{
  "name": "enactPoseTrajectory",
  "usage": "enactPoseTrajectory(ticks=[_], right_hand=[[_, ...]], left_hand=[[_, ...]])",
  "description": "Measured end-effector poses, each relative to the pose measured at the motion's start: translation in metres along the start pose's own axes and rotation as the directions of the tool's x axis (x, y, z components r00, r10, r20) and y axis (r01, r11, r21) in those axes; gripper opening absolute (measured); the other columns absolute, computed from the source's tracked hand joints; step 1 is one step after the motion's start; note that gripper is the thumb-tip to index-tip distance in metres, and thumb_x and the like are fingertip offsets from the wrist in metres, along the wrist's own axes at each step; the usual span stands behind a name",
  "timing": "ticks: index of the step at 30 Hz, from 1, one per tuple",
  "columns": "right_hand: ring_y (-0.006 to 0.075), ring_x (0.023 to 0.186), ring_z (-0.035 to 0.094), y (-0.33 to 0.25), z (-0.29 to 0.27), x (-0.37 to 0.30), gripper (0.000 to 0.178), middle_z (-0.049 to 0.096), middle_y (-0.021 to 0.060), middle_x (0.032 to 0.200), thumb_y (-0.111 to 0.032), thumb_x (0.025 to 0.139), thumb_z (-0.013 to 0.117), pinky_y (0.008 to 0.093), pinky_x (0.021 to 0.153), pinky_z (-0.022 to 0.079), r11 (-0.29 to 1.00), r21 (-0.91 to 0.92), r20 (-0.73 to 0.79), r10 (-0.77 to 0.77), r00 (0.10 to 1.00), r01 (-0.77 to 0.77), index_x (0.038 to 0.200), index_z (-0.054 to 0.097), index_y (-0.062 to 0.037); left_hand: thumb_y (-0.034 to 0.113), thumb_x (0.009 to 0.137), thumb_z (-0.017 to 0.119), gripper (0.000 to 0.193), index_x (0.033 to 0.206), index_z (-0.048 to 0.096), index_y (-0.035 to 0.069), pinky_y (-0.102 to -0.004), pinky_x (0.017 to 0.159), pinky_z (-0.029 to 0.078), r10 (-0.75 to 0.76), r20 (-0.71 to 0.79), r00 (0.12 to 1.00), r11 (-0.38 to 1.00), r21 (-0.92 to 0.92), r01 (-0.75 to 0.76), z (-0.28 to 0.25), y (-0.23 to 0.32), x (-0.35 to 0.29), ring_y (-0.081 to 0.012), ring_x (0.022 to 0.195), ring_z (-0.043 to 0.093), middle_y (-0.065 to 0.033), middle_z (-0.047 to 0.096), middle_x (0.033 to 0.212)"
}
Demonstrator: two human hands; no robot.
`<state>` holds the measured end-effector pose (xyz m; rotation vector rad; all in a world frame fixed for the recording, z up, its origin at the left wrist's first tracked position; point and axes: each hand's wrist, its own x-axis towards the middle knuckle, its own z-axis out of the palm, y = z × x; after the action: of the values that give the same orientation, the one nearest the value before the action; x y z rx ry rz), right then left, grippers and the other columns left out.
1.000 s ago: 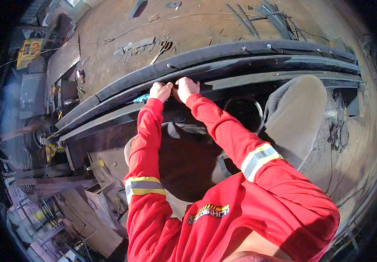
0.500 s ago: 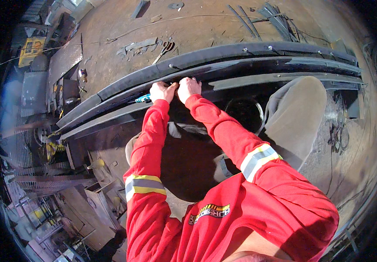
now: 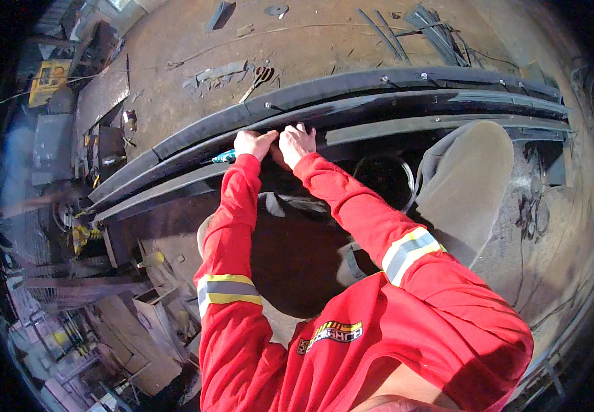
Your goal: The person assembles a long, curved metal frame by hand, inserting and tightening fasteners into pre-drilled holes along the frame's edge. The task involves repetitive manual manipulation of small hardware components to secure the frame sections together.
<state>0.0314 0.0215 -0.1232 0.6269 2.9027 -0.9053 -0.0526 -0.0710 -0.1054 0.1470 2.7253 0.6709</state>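
Observation:
Both my hands work close together over long dark rubber-like strips. My left hand is closed, with its thumb pointing toward the right hand. From its outer side juts the end of a teal tool; the rest is hidden under the palm. My right hand is closed too, its fingers bent down at the edge of the middle strip; whatever they grip is out of sight. Beyond lies the far strip, with several bolts standing out of it. A nearer strip runs to the right.
Scissors lie on the brown floor past the strips, near dark scraps. A pile of strips is at the far right. My knee rises beside the strips. A yellow box and cluttered metal parts stand at the left.
My right hand has turned slightly and its fingers have shifted, showing more of its back. My left hand has moved a little left. The strips stay nearly in place.

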Motion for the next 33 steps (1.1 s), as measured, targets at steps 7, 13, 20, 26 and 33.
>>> enactPoseTrajectory(ticks=[7, 13, 20, 26, 33], right_hand=[[0.0254, 0.104, 0.054, -0.001, 0.005, 0.014, 0.02, 0.063, 0.0094, 0.102, -0.022, 0.075, 0.059, 0.0401, 0.092, 0.038, 0.975, 0.107, -0.011, 0.195, 0.981, -0.193, 0.09, 0.065, -0.0091], [0.0263, 0.101, 0.057, 0.005, 0.007, 0.02, 0.02, 0.064, 0.0121, 0.099, -0.023, 0.075, 0.059, 0.0413, 0.093, 0.039, 0.948, 0.194, 0.043, 0.248, 0.968, -0.251, 0.09, 0.066, -0.0096], [0.0208, 0.1, 0.058, 0.006, 0.02, 0.014, 0.02, 0.065, 0.0046, 0.097, -0.02, 0.082, 0.049, 0.0458, 0.092, 0.038, 0.988, 0.119, -0.063, 0.103, 0.993, -0.095, 0.088, 0.067, -0.0125], [0.0183, 0.098, 0.057, 0.009, 0.027, 0.012, 0.016, 0.065, 0.0008, 0.094, -0.021, 0.079, 0.054, 0.0462, 0.09, 0.038, 1.0, 0.018, -0.111, 0.009, 0.994, -0.007, 0.085, 0.066, -0.0135], [0.0194, 0.101, 0.055, 0.005, 0.012, 0.008, 0.017, 0.064, 0.0018, 0.094, -0.024, 0.076, 0.058, 0.0462, 0.09, 0.038, 0.998, -0.005, -0.002, -0.067, 0.998, 0.067, 0.085, 0.065, -0.0114]], left_hand=[[0.044, 0.053, 0.077, 0.047, 0.057, 0.063, 0.0, -0.033, 0.057, 0.048, 0.004, -0.133, 0.991, 0.99, 0.14, 0.015, 0.005, 0.016, -0.006, -0.0215, 0.054, 0.061, -0.0121, 0.061, 0.057], [0.043, 0.06, 0.072, 0.046, 0.067, 0.065, -0.001, -0.0336, 0.062, 0.047, 0.045, -0.039, 0.998, 0.994, 0.102, -0.041, 0.008, 0.009, -0.001, -0.0228, 0.062, 0.061, -0.0141, 0.063, 0.064], [0.037, 0.08, 0.051, 0.043, 0.074, 0.062, -0.004, -0.0343, 0.062, 0.043, 0.111, 0.269, 0.957, 0.993, 0.015, -0.119, 0.004, -0.013, 0.016, -0.0193, 0.064, 0.055, -0.0167, 0.061, 0.067], [0.043, 0.067, 0.063, 0.046, 0.064, 0.064, -0.002, -0.0355, 0.067, 0.049, 0.079, 0.19, 0.979, 0.99, 0.097, -0.099, -0.001, -0.008, 0.017, -0.0287, 0.069, 0.063, -0.0198, 0.063, 0.068], [0.043, 0.059, 0.074, 0.045, 0.057, 0.063, 0.0, -0.0323, 0.059, 0.049, -0.025, -0.013, 1.0, 0.997, 0.066, 0.025, -0.003, 0.005, 0.001, -0.0194, 0.056, 0.061, -0.0103, 0.062, 0.058]])
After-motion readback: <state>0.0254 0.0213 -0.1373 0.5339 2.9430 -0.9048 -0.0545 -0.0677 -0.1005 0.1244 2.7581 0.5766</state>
